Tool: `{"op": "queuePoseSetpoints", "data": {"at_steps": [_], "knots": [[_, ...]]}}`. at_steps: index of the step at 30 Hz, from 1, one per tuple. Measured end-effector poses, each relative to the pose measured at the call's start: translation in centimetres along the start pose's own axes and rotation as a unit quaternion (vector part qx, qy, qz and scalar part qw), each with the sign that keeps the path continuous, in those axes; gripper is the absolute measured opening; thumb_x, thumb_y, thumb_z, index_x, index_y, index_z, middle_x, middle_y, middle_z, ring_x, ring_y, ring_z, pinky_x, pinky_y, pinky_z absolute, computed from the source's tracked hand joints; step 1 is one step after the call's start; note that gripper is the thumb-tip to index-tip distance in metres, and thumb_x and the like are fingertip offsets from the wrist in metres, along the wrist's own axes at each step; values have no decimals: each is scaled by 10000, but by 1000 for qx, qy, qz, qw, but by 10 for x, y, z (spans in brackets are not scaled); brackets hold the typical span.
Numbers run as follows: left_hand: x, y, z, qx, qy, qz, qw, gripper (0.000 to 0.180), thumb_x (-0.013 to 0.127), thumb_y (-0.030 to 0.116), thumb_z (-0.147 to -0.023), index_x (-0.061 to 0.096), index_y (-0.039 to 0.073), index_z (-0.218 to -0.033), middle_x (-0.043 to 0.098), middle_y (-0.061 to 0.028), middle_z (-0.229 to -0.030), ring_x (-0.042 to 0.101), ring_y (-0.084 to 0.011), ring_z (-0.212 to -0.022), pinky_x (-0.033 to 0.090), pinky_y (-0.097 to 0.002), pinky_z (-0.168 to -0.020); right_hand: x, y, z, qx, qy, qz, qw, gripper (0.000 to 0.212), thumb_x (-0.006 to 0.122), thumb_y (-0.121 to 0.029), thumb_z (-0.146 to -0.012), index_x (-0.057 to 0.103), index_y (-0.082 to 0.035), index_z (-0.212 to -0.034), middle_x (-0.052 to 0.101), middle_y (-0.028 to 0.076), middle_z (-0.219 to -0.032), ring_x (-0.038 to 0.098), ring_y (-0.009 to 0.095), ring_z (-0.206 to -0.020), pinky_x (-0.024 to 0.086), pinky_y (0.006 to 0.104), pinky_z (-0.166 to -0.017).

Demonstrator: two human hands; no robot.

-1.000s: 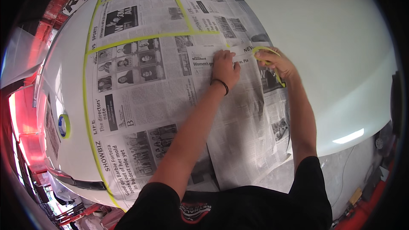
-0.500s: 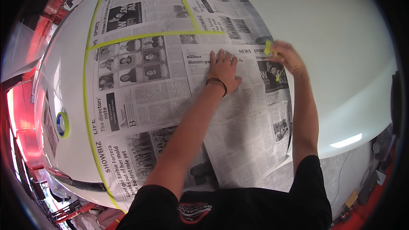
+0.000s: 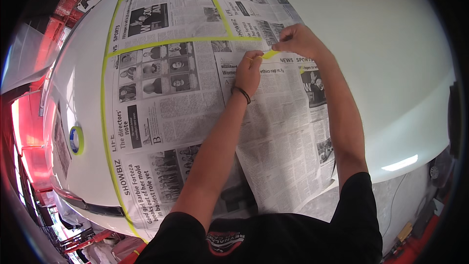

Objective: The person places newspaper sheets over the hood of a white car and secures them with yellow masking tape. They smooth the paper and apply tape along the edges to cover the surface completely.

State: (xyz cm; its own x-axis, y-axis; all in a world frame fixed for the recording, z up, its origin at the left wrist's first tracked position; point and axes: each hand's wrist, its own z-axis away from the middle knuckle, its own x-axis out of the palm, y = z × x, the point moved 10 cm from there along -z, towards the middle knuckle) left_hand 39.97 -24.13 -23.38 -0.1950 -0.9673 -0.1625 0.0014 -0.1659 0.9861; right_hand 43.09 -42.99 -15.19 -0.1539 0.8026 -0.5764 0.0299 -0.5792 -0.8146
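Observation:
A short strip of yellow-green masking tape (image 3: 270, 55) is stretched between my two hands, just over the top edge of a loose newspaper sheet (image 3: 273, 117). My left hand (image 3: 248, 74), with a dark band at the wrist, pinches the strip's left end. The other end is in the closed fingertips of my right hand (image 3: 304, 43). Whether the strip touches the paper beneath, I cannot tell. The loose sheet overlaps other newspaper (image 3: 161, 112) that covers a curved white vehicle panel. Yellow-green tape (image 3: 185, 41) runs along several edges of that paper.
A roll of yellow-green tape (image 3: 76, 140) rests on the white surface at the left. Bare white panel (image 3: 381, 68) curves away at the right. Below it shows grey floor (image 3: 359, 205), with a thin cable. A dark trim piece (image 3: 105, 209) lies along the lower left.
My left hand has gone from lying flat on the loose sheet to pinching the tape. My right hand has moved left with the tape, bringing the strip between both hands.

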Motion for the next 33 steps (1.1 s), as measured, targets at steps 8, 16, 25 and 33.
{"op": "queuePoseSetpoints", "data": {"at_steps": [8,16,25,33], "knots": [[-12,-11,-13,-42,24,359,932,388,497,242,-1147,588,-100,-1307,678,-206,-1249,635,-272,-1276,466,-366,-1204,3,-12,-17,-2,5,-36,999,341,940,-324,-790,716,-70,-758,630,-25,-689,523,78,-621,407,271,-584],[-19,-24,-9,-36,47,339,939,319,557,222,-1137,582,-45,-1311,658,-168,-1321,623,-252,-1308,471,-342,-1184,43,31,-33,16,25,-168,985,306,937,-323,-811,716,-117,-760,622,-45,-713,534,68,-660,422,236,-601],[-14,-12,-4,-8,51,169,984,255,628,180,-1090,658,-6,-1262,728,-93,-1193,664,-185,-1188,505,-291,-1034,-51,-45,-6,-39,-27,-116,992,249,884,-295,-854,717,-149,-739,623,-69,-706,512,54,-671,419,241,-642],[24,13,9,117,-36,-172,977,214,676,187,-1025,724,7,-1131,762,-152,-1088,735,-277,-986,565,-377,-892,-2,-102,-33,-62,-47,-115,990,310,908,-347,-819,694,-131,-760,648,-44,-783,555,74,-746,462,271,-660]]}}
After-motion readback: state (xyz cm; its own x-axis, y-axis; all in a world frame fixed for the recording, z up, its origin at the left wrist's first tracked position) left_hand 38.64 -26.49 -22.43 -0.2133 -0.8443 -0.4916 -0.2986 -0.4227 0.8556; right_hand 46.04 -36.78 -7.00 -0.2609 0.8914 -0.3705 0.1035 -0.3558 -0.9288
